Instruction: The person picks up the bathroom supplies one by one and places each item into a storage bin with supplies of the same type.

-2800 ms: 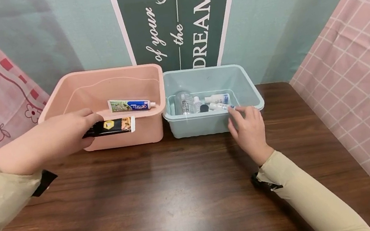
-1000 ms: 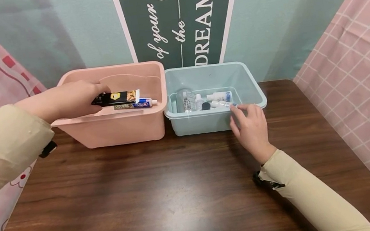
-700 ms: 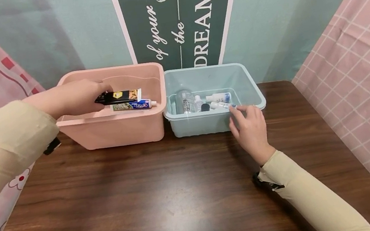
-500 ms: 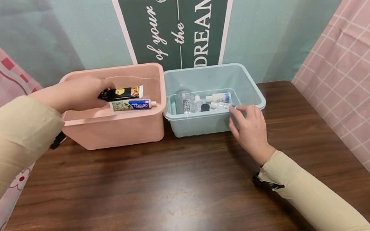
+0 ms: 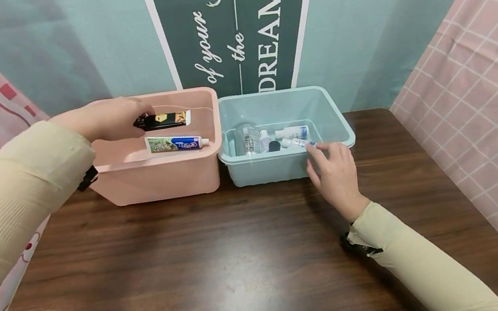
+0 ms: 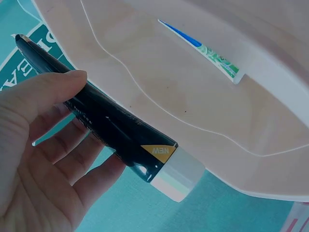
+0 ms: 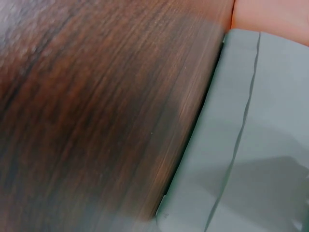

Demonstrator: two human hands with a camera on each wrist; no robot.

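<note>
My left hand (image 5: 117,120) holds a black squeeze tube (image 5: 163,120) above the pink bin (image 5: 162,181). The left wrist view shows its white cap (image 6: 178,174) and a "NEW" label, with the thumb across one side and the fingers on the other. Inside the pink bin lies a green-and-blue toothpaste tube (image 5: 175,143), apart from the black one. At the front right of the pale blue bin (image 5: 270,168), my right hand (image 5: 337,177) grips the rim, its fingers bent over the edge and partly hidden. That hand does not show in the right wrist view.
In the blue bin lie a clear bottle (image 5: 247,140), a white bottle (image 5: 292,133), a small white tube (image 5: 294,143) and a black cap (image 5: 274,146). Both bins stand side by side on the dark wooden table (image 5: 188,270), against a cloth backdrop (image 5: 362,12).
My left hand carries the black tube from in front of the pink bin to over it, then farther back, away from the toothpaste. The right hand stays on the blue bin's rim.
</note>
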